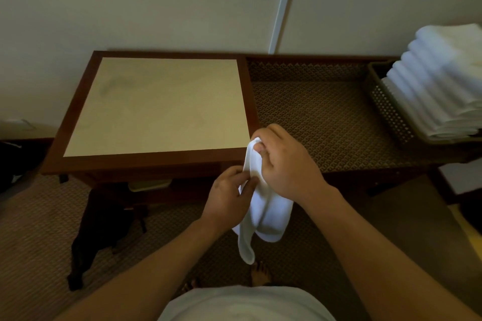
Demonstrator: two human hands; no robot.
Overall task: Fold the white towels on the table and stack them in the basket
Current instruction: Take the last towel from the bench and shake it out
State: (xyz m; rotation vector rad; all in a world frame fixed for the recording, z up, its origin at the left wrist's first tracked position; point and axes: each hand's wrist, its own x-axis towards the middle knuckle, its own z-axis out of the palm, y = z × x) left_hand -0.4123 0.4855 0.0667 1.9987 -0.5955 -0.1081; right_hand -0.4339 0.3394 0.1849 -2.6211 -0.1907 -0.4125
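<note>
So the biggest thing here is the one square wooden table with a dark brown frame and a pale cream inset top (156, 106), sitting against the wall, nothing lying on its top. Right beside it, to the right, a long dark brown woven-pattern bench (326, 117) is running along the same wall at about the same height.

At the far right end of that bench, one brown perforated basket (388, 109) is holding a stack of folded white towels (438, 85). I'm counting roughly seven or eight layers, but the edges are blurring together so I can't give an exact number. The pile is rising well above the basket's rim.

Then there's one loose white towel (263, 211) hanging in the air in front of the table's near right corner, not touching the table, drooping down toward the carpet.

Both hands are on it. The right hand (284, 161) is gripping the top end, fingers curled tight around the fabric. The left hand (229, 195) is just below and to the left, pinching the towel's edge between thumb and fingers.
</note>
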